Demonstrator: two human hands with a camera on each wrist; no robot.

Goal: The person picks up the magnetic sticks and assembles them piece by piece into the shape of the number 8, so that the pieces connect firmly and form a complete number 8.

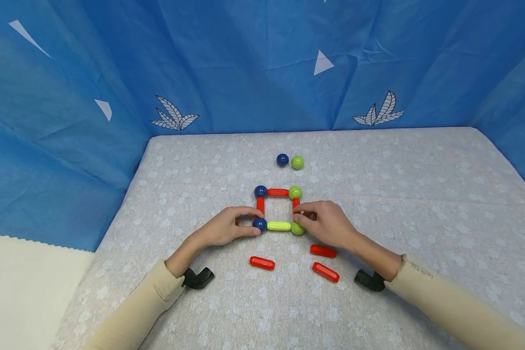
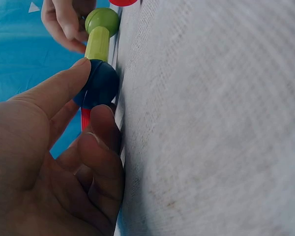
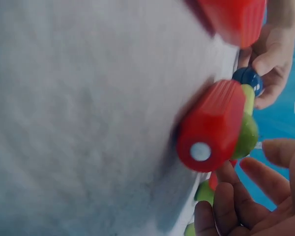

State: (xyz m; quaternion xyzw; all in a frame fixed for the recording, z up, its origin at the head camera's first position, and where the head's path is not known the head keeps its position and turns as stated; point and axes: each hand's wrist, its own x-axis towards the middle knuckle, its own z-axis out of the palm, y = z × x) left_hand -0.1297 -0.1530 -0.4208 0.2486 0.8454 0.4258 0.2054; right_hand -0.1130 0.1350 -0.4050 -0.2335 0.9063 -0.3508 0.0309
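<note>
A square of building rods and balls lies on the table. My left hand (image 1: 229, 226) pinches its near-left blue ball (image 2: 99, 83) between thumb and fingers. A lime-green rod (image 1: 279, 226) joins that ball to the near-right green ball (image 1: 298, 229). My right hand (image 1: 328, 221) has its thumb and index fingertips at the right-side red rod (image 1: 296, 202), just behind the green ball, and seems to hold it lightly. The left side is another red rod (image 1: 260, 206). At the far side a third red rod (image 1: 278, 192) links a blue ball (image 1: 260, 191) and a green ball (image 1: 295, 192).
Nearer me lie three loose red rods, one at left (image 1: 262, 263) and two at right, the farther rod (image 1: 323, 251) above the nearer rod (image 1: 325, 272). Beyond the square sit a loose blue ball (image 1: 282, 160) and green ball (image 1: 297, 162). Blue cloth (image 1: 262, 68) hangs behind the table.
</note>
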